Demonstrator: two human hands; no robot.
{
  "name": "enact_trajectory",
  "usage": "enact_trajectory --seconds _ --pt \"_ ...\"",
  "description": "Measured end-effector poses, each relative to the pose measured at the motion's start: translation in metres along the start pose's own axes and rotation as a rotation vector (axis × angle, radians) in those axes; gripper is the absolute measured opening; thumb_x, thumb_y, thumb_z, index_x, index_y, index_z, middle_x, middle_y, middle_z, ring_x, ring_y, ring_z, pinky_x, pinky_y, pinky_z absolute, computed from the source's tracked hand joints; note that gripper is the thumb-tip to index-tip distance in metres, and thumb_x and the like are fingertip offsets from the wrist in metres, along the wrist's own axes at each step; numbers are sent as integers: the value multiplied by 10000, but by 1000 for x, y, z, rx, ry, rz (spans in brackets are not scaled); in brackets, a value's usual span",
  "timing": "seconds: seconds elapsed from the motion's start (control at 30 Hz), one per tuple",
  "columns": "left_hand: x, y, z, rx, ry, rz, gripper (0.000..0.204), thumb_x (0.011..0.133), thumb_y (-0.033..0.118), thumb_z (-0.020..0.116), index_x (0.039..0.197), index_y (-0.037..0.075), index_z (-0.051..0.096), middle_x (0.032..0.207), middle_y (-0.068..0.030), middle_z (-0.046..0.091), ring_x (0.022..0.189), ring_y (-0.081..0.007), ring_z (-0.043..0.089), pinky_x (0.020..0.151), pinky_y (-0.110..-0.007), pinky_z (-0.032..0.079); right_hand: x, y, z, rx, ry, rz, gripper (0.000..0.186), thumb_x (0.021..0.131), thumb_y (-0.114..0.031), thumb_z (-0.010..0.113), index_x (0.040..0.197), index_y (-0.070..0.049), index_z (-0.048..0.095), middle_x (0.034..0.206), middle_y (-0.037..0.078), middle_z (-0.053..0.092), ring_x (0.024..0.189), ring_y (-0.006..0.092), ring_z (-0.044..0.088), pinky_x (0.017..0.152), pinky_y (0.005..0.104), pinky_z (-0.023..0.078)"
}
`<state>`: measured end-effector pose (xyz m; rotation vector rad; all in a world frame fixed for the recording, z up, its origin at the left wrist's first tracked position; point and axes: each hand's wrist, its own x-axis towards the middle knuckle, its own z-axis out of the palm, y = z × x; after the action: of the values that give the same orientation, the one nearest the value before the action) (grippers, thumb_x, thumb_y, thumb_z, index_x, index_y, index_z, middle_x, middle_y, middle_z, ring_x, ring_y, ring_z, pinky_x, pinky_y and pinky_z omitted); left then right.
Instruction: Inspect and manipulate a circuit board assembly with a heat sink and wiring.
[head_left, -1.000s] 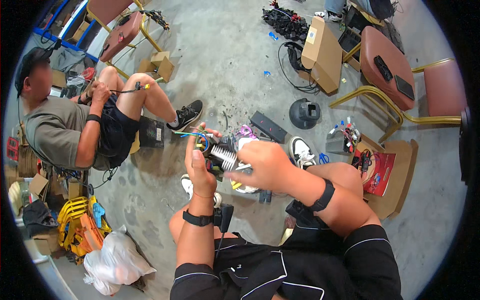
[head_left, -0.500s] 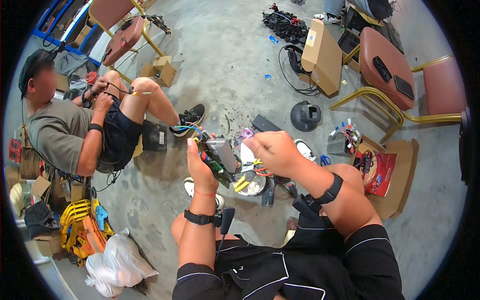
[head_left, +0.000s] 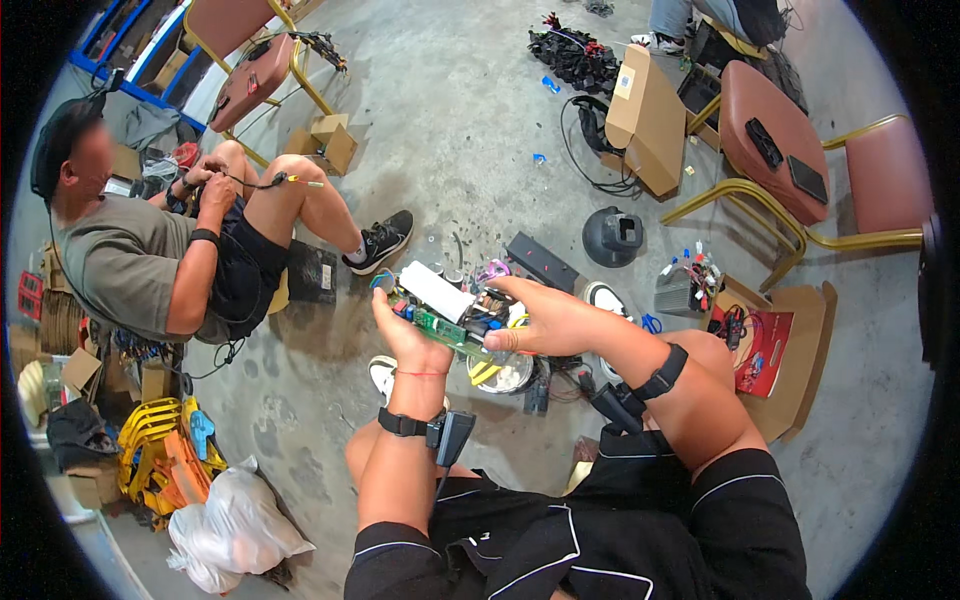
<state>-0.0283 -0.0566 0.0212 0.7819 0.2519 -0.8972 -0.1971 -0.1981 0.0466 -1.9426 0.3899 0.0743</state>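
Between both hands I hold a green circuit board (head_left: 436, 326) carrying a pale metal heat sink (head_left: 437, 291), coloured wires and small components. My left hand (head_left: 408, 340) supports its left end from beneath, fingers mostly hidden behind it. At the right end, my right hand (head_left: 548, 318) grips with the thumb on the near edge and the fingers over the far side. Below the board, a round tub (head_left: 512, 373) holds whitish material, with yellow pieces by its rim. A long black case (head_left: 541, 262) lies on the floor just beyond.
A person (head_left: 135, 250) sits at left, holding a thin cable. Right of my feet are blue scissors (head_left: 651, 323), a finned metal unit (head_left: 684, 285) with wires and an open cardboard box (head_left: 800, 375). A black cone-shaped base (head_left: 612, 237) and a brown chair (head_left: 775, 140) stand farther off.
The board has turned so its heat sink's smooth pale face shows instead of the fins. My right hand has come from a closed pose above the wires to grip the board's right end.
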Motion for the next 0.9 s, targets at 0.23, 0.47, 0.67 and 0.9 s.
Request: enact_trajectory --seconds 0.23,0.47,0.67,0.9 --pt "-1 3 8 -86 -376 -26 692 990 601 337 1283 16 563 1157 -163 641 1116 -357 591 1065 -535 433 7 -12 1 496 -108 185 907 900 -618 662 1454 54 410 1326 224 587 1212 287 588 1015 396 473" --pt "-11 8 25 -101 -475 -105 746 980 651 373 1368 29 508 1223 -162 630 1146 -327 595 1091 -523 411 3 -11 9 786 -245 131 533 919 -451 717 1186 -5 600 1042 61 647 933 134 613 768 306 534" --pt "-4 16 21 137 -297 1 825 980 710 340 1427 28 464 1367 -139 583 1237 -314 566 1091 -463 423 2 -6 13 1025 -100 176 421 908 -340 743 1140 -7 630 978 46 659 836 130 623 700 293 513" --pt "-13 11 -2 424 -227 157 762 1023 362 566 1565 31 145 1561 -153 340 1404 -288 391 1131 -436 356 1 -2 11 909 18 184 410 917 -342 737 1164 -35 622 981 29 675 841 111 622 693 291 502"
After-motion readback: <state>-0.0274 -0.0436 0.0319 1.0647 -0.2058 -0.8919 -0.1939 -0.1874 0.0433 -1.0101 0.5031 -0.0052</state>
